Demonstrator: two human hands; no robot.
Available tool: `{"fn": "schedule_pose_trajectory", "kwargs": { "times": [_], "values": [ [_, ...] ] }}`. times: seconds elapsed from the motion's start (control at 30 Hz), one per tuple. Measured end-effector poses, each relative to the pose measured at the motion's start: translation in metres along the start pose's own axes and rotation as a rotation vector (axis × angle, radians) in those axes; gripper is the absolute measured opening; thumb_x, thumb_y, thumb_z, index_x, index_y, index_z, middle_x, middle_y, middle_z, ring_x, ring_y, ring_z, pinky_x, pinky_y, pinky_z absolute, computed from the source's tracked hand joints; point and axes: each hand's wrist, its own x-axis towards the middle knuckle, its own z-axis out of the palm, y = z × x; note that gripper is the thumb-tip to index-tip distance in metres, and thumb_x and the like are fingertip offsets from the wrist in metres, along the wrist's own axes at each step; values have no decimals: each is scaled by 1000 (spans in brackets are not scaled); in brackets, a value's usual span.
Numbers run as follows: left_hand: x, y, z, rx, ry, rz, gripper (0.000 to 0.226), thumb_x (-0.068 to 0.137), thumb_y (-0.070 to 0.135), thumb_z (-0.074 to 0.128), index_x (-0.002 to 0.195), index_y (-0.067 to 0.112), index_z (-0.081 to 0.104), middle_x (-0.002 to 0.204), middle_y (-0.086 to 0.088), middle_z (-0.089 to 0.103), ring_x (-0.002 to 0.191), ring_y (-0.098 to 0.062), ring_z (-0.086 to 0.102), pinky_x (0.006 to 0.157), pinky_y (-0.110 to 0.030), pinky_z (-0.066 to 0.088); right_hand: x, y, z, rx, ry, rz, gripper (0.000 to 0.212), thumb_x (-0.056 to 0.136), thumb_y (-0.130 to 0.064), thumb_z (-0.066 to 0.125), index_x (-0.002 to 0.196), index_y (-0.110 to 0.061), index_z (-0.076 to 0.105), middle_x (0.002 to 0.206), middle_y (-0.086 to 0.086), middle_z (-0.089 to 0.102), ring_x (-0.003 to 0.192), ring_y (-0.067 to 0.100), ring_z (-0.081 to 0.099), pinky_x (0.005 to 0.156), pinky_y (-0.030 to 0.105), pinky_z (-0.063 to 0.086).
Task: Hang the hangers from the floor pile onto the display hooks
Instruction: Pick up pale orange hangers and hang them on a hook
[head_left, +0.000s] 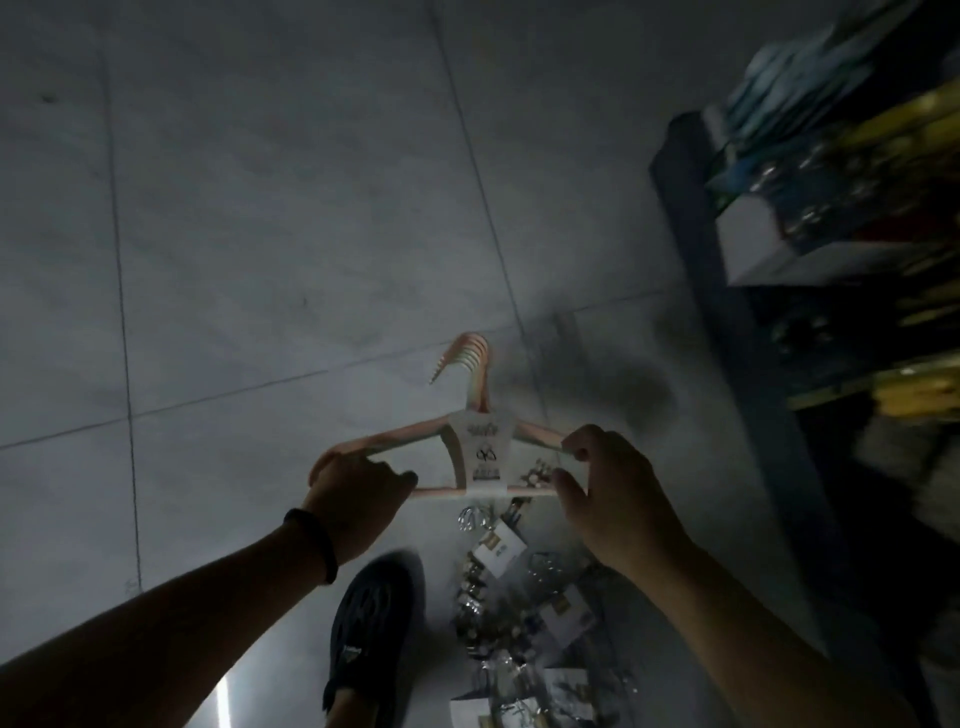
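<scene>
Peach-pink plastic hangers (478, 385), bundled together with their hooks fanned at the top, were held up over the grey tiled floor (260, 249), flat side facing the camera. The left hand (358, 483), with a dark band (315, 543) around its wrist, had its fingers curled round the left end of the bundle. Below it, a dark shoe (371, 618) stood on the tiles. A white printed paper label (480, 457) wrapped the middle of the bundle, from the necks down to the bottom bar. Underneath, on the floor just right of the shoe, lay a blurred pile of shiny metal pieces with white cards (519, 613). The right hand (613, 483) pinched the right end of the bundle, thumb under the bottom bar and fingers bent over the upper arm. At the far right stood a dark blue shelf unit (727, 312) stocked with yellow and blue packaged goods.
</scene>
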Motion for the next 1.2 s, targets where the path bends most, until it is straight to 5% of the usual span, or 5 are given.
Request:
{"fn": "schedule_pose_trajectory", "kwargs": {
  "times": [0.27, 0.4, 0.53, 1.0, 1.2],
  "values": [
    [-78, 96, -278, 102, 299, 335, 31, 89, 19, 79, 117, 24, 67, 66, 2, 67, 54, -20, 67, 61, -37, 61, -124, -9, -249, 164, -120, 129, 80, 66, -90, 64, 116, -28, 64, 102, -6, 76, 86, 8, 75, 76, 35, 62],
    [-137, 151, -417, 173, 396, 388, 40, 104, 14, 55, 143, 19, 49, 100, -10, 71, 82, -31, 71, 82, -44, 60, -229, -5, -377, 431, -52, 175, 48, 70, -60, 87, 98, -24, 73, 93, -1, 80, 79, 8, 76, 73, 35, 65],
    [-202, 202, -530, 286, 631, 400, 30, 72, 11, 83, 94, 26, 68, 62, 1, 61, 50, -25, 61, 56, -40, 59, -351, -10, -470, 590, 143, 108, 13, 83, -35, 85, 92, -32, 76, 90, -7, 78, 78, 2, 73, 69, 30, 62],
    [-403, 366, -787, -354, 1450, 793, 42, 88, 23, 72, 128, 20, 63, 134, -10, 57, 126, -36, 54, 104, -49, 43, -682, -7, -587, 1184, 788, 225, 82, 45, -62, 93, 112, -17, 76, 113, 4, 74, 101, 30, 71, 91, 48, 59],
    [-507, 476, -777, -1660, 327, 640, 77, 78, 68, 75, 131, 18, 51, 139, -15, 53, 116, -37, 59, 85, -47, 51, -788, -38, -555, 1252, 1110, 283, 42, 83, -43, 80, 86, -2, 73, 88, 15, 73, 70, 25, 66, 46, 26, 51]
  ]
}}
